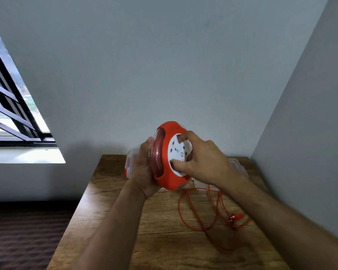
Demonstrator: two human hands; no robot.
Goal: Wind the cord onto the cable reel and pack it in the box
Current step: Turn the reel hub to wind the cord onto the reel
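Note:
A red cable reel [169, 177] with a white socket face is held upright above the wooden table [164, 240]. My left hand [143, 170] grips its back and left rim. On the white centre disc rests my right hand [200, 162], fingers pinching its edge. Red cord [193, 217] trails from under the reel in loose loops on the table, ending in a red plug [235, 217] at the right. A clear plastic box [130, 162] stands behind the reel, mostly hidden by my hands; part of it [240, 168] shows at the right.
The table sits in a corner, with grey walls close behind and on the right. A barred window [12, 106] is at the left. Dark floor lies left of the table.

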